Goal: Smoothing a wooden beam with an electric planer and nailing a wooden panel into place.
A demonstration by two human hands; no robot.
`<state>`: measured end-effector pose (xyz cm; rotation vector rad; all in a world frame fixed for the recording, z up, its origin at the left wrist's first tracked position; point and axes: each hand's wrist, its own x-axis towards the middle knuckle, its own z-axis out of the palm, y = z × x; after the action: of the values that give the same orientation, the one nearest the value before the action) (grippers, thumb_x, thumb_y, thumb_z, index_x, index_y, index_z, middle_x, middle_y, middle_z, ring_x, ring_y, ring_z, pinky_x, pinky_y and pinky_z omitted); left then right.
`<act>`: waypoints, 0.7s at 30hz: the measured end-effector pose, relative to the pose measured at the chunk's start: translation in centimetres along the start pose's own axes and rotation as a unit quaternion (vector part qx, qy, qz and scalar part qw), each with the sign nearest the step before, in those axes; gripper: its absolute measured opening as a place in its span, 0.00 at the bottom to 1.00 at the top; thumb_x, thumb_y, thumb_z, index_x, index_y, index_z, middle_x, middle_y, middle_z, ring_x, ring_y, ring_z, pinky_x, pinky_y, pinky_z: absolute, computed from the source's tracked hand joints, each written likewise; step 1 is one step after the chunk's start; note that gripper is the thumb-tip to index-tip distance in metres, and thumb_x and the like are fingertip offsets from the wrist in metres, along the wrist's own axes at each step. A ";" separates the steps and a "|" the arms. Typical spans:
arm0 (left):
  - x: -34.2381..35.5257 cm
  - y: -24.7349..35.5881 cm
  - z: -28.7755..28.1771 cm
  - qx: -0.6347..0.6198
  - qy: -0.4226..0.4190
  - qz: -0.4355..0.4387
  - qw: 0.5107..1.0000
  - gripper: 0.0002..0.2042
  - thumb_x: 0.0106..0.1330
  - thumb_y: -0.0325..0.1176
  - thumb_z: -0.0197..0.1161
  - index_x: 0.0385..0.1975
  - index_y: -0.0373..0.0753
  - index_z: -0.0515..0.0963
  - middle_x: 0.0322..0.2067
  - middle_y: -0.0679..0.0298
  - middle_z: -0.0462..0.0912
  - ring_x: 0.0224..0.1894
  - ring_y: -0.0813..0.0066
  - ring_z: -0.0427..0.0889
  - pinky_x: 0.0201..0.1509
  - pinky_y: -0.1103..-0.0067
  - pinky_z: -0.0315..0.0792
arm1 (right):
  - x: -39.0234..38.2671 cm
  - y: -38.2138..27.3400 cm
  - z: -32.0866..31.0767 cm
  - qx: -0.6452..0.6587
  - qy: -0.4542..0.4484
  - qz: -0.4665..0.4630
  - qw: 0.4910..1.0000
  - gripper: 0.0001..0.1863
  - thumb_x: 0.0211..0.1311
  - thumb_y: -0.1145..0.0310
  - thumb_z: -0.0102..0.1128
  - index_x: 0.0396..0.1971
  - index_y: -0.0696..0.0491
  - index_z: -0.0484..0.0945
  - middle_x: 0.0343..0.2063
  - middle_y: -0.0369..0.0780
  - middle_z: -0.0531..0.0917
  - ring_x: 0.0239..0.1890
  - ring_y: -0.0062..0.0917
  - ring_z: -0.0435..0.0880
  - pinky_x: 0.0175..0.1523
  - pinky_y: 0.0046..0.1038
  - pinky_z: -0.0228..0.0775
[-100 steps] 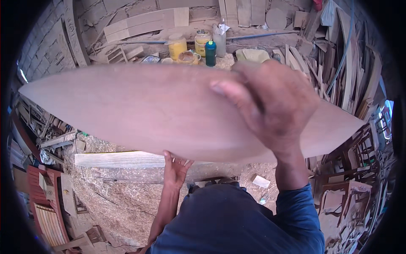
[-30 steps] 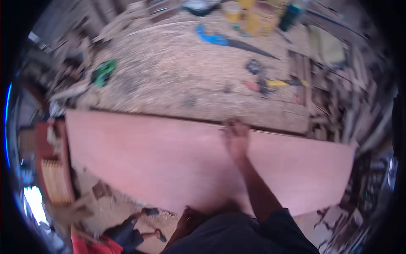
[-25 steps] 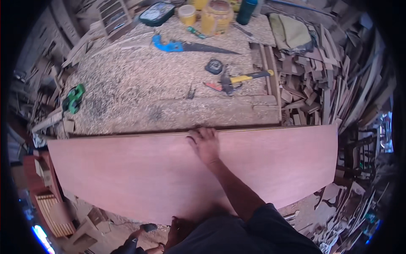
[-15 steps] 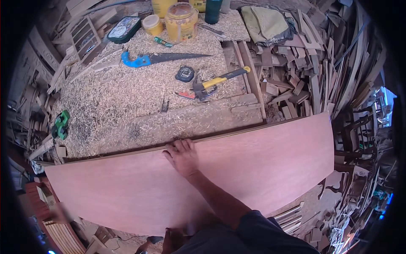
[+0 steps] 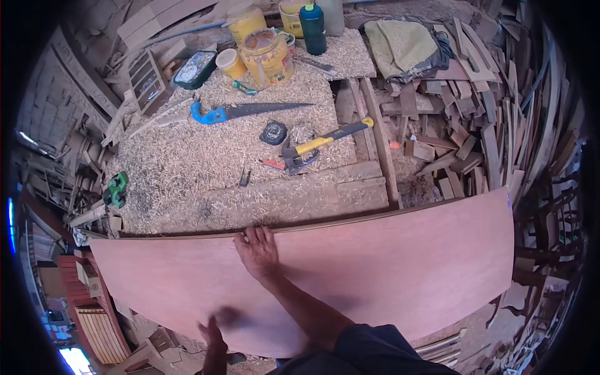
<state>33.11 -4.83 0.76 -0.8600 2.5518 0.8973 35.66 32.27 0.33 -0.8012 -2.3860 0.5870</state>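
Observation:
A long, reddish-brown flat wooden panel [image 5: 400, 269] lies across in front of me, along the near side of a bench. My right hand [image 5: 258, 251] rests on its far edge, with the fingers bent over that edge and the palm on the face. Near the panel's lower left edge is my left hand [image 5: 213, 335], fingers apart, with nothing visible in it. A dark blurred patch beside it on the panel cannot be made out.
Shavings cover the bench [image 5: 187, 169]. On it lie a blue-handled saw [image 5: 250, 111], a hammer [image 5: 325, 139], a tape measure [image 5: 273, 132] and a green tool [image 5: 116, 189]. Yellow tubs [image 5: 267, 62] and a dark green bottle [image 5: 313, 31] stand behind. Wood offcuts [image 5: 437, 134] are heaped at right.
The view has shifted, so the bench and panel sit farther right in it. My left hand shows more plainly by the panel's near edge. My right hand stays on the far edge.

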 end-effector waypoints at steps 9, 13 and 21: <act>-14.6 36.5 25.3 -0.050 -0.193 0.686 0.699 0.12 0.76 0.31 0.69 0.54 0.34 0.88 0.54 0.52 0.90 0.60 0.59 0.87 0.68 0.69 0.76 | -0.7 0.7 0.4 0.018 0.032 -0.007 0.999 0.12 0.66 0.65 0.62 0.47 0.49 0.84 0.43 0.40 0.82 0.50 0.33 0.81 0.68 0.42 0.69; -17.7 45.6 39.4 0.024 -0.261 0.677 0.688 0.12 0.75 0.32 0.69 0.54 0.38 0.90 0.48 0.51 0.93 0.49 0.57 0.93 0.57 0.66 0.82 | -1.5 1.3 2.8 0.097 -0.037 0.023 0.994 0.15 0.67 0.65 0.60 0.51 0.52 0.84 0.48 0.42 0.83 0.54 0.36 0.82 0.71 0.44 0.68; -17.5 52.0 50.2 0.178 -0.215 0.664 0.694 0.10 0.72 0.33 0.69 0.49 0.41 0.90 0.45 0.51 0.93 0.45 0.49 0.92 0.54 0.63 0.86 | -1.7 1.5 6.6 0.012 0.118 -0.054 0.991 0.16 0.67 0.64 0.60 0.52 0.52 0.84 0.49 0.44 0.84 0.57 0.39 0.82 0.76 0.45 0.64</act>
<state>18.10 67.75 -5.18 1.3759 2.4209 0.6443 33.32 30.83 -6.10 -0.6862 -2.1848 0.4498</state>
